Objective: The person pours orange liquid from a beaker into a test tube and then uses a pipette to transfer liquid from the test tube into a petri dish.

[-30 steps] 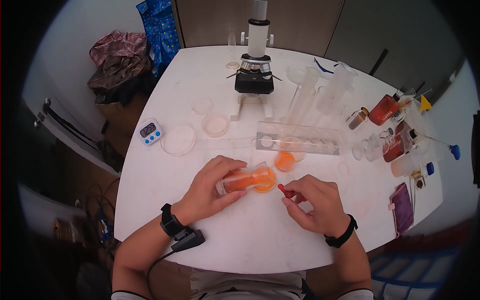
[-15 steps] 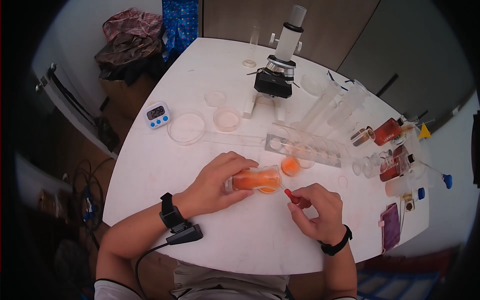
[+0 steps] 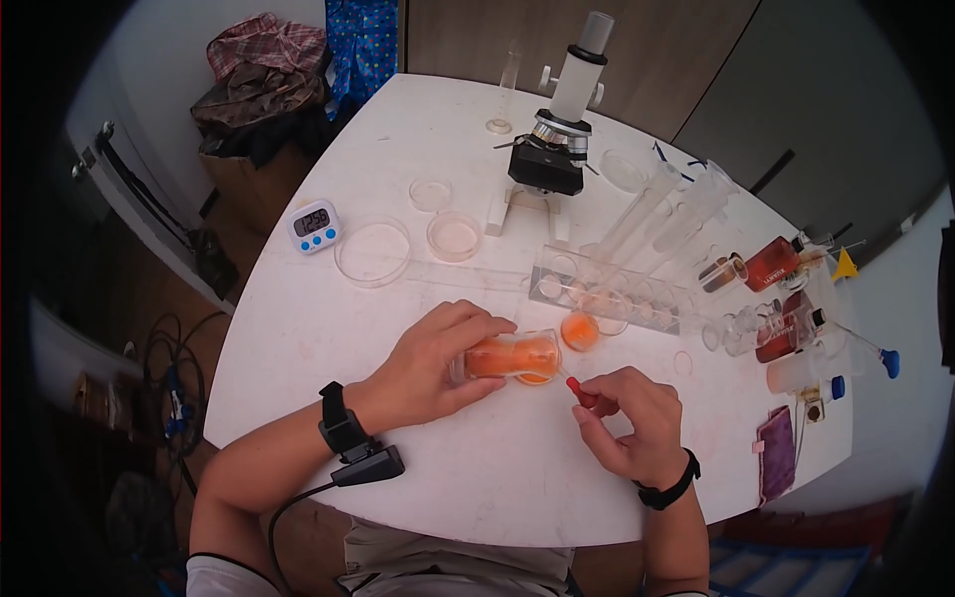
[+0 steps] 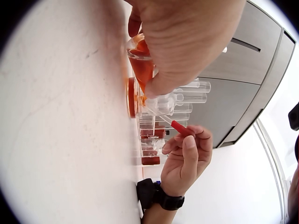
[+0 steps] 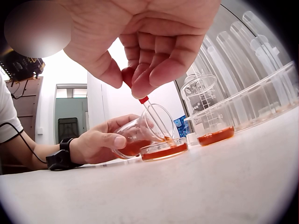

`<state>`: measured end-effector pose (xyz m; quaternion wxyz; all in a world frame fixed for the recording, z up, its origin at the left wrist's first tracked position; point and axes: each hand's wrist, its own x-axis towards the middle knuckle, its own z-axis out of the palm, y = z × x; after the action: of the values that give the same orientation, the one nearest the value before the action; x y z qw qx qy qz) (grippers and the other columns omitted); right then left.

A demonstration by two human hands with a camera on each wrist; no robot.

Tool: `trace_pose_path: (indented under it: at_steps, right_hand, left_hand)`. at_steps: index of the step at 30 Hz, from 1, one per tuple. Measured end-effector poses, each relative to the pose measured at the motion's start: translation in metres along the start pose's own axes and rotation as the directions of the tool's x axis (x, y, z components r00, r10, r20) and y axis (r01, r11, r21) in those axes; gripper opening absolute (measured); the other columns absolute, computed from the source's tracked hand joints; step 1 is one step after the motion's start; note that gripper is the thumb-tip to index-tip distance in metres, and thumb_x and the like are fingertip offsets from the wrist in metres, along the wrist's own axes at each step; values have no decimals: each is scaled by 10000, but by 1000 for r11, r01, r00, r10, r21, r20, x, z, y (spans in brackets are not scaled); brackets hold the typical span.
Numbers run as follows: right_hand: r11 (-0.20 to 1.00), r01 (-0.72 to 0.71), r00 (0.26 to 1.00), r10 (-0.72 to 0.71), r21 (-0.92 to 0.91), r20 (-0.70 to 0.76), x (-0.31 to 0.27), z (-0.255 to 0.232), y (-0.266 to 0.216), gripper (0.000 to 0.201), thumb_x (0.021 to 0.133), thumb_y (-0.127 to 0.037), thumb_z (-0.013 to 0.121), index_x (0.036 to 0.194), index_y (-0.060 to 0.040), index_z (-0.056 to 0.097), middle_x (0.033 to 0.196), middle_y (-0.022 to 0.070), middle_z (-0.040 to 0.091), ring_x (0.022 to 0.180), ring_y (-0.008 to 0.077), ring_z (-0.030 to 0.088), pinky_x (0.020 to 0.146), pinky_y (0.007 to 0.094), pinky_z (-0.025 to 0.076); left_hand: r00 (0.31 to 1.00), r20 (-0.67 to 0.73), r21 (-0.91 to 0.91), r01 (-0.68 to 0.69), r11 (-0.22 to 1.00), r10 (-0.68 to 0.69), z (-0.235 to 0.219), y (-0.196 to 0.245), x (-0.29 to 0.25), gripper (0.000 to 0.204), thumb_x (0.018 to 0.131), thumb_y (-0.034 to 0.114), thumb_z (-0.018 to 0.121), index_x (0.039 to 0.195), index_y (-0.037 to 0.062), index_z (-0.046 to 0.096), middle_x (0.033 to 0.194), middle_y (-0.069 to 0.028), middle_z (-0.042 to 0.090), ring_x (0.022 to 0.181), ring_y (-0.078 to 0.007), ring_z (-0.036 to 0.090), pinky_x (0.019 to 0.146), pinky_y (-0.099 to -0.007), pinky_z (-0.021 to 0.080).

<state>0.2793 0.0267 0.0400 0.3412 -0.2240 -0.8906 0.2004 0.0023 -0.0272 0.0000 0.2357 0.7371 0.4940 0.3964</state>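
Note:
My left hand (image 3: 430, 363) grips a clear glass vessel (image 3: 517, 356) holding orange liquid, tilted with its mouth to the right. In the right wrist view, the vessel's rim is over a shallow dish (image 5: 164, 150) of orange liquid on the table. My right hand (image 3: 637, 423) pinches the red bulb (image 3: 581, 392) of a glass dropper, whose clear tube (image 5: 156, 120) slants down to the vessel's mouth above the dish. Just behind the dish stands a small beaker (image 3: 580, 330) with orange liquid in it.
A clear rack (image 3: 607, 289) lies behind the beaker, with a microscope (image 3: 549, 159) farther back. Petri dishes (image 3: 372, 252) and a timer (image 3: 315, 227) are at the left. Brown-red bottles (image 3: 771, 263), glassware and a purple cloth (image 3: 776, 455) occupy the right side.
The head view has turned, shifting the table and microscope in the picture. The glass vessel appears tilted about as before, and both hands keep their holds.

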Motion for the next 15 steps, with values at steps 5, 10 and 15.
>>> trace_pose_path:
  at_steps: [5,10,15]
  right_hand:
    - [1000,3,1000,-3,10,-2,0,0,0,217,821,10,797,1020,-2,711,852,78,718,616,150,693,549,250,549]
    - [1000,5,1000,-5,-3,9,0,-1,-1,217,822,14,796,1020,0,709,853,79,719,617,150,691,553,249,554]
    - [1000,4,1000,-4,0,2,-1,1,0,212,820,12,799,1010,-2,705,853,80,720,620,153,694,556,250,561]
  left_hand:
    - [1000,8,24,-5,1000,4,-2,0,0,520,832,101,860,1313,62,667,1185,-113,629,1062,-268,631,912,-356,534]
    - [1000,4,53,-17,998,17,-1,0,1,524,831,105,862,1316,64,668,1193,-116,630,1064,-272,629,914,-358,537]
    - [1000,-6,73,-8,997,9,-3,1,0,538,827,109,867,1326,72,670,1204,-115,631,1078,-274,623,915,-360,538]
